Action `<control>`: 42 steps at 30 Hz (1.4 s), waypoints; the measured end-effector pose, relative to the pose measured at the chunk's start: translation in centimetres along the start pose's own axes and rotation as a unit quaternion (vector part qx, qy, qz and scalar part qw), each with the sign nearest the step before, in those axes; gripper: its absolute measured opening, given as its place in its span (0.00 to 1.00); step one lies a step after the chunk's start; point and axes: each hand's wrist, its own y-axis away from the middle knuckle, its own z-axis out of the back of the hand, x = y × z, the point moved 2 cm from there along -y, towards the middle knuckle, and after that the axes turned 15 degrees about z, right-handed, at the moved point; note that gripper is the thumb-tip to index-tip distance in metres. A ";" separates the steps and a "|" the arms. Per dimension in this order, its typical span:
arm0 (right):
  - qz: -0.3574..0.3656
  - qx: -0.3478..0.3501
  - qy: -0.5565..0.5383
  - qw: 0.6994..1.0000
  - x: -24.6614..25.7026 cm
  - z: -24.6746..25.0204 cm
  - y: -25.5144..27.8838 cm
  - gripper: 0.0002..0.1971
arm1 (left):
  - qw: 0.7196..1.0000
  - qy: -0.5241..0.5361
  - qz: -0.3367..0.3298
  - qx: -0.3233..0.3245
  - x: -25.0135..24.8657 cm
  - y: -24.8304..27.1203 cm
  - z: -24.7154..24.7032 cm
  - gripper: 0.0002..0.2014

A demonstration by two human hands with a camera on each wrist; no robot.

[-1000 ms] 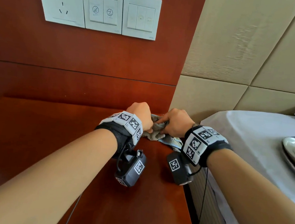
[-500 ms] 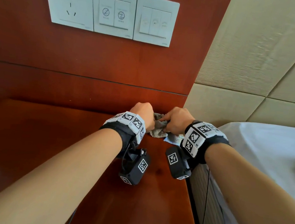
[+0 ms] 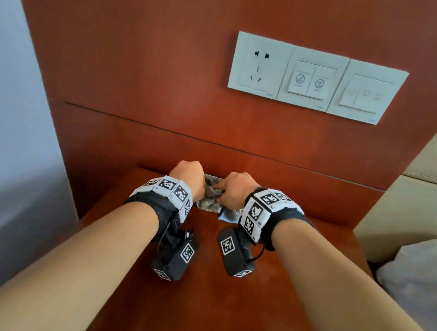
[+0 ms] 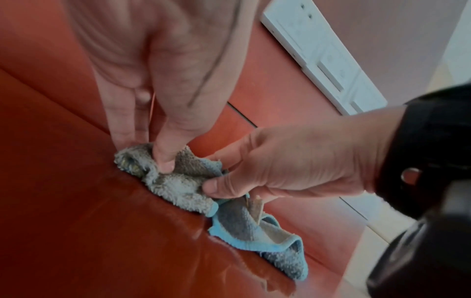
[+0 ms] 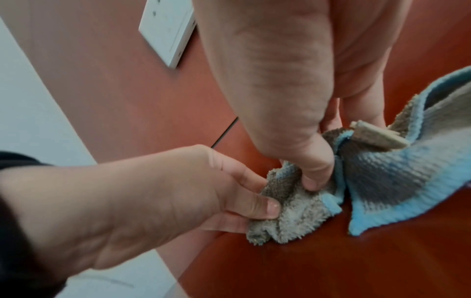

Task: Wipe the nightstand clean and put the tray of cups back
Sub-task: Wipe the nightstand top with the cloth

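A grey cloth with a blue border (image 3: 209,201) lies bunched at the back of the red-brown nightstand top (image 3: 222,310), close to the wall panel. My left hand (image 3: 191,180) pinches its left end between thumb and fingers (image 4: 163,161). My right hand (image 3: 232,192) pinches the middle of the cloth (image 4: 178,185), thumb pressed into a fold (image 5: 316,175). The rest of the cloth (image 5: 382,177) trails loose to the right on the wood. No tray or cups show in any view.
A white socket and switch plate (image 3: 317,80) sits on the wood wall panel above. A beige padded headboard (image 3: 425,205) and white bedding (image 3: 421,283) border the nightstand on the right. A pale grey wall (image 3: 10,141) stands at the left.
The head view has swung left, so the tray on the bed has left the frame. Both hands, still holding the cloth, have shifted left along the back, away from the headboard.
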 end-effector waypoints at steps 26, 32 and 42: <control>0.043 -0.053 -0.036 0.997 15.4 1.0 -2.7 0.21 | 0.999 0.019 0.009 0.045 16.4 -0.2 6.1 0.22; 0.065 -0.048 -0.077 0.994 18.2 0.0 1.9 0.20 | 0.998 -0.009 0.013 0.056 17.7 6.2 6.1 0.20; 0.134 -0.054 -0.070 0.987 22.1 -2.8 9.8 0.20 | 0.991 0.049 0.062 0.108 21.0 15.3 5.2 0.19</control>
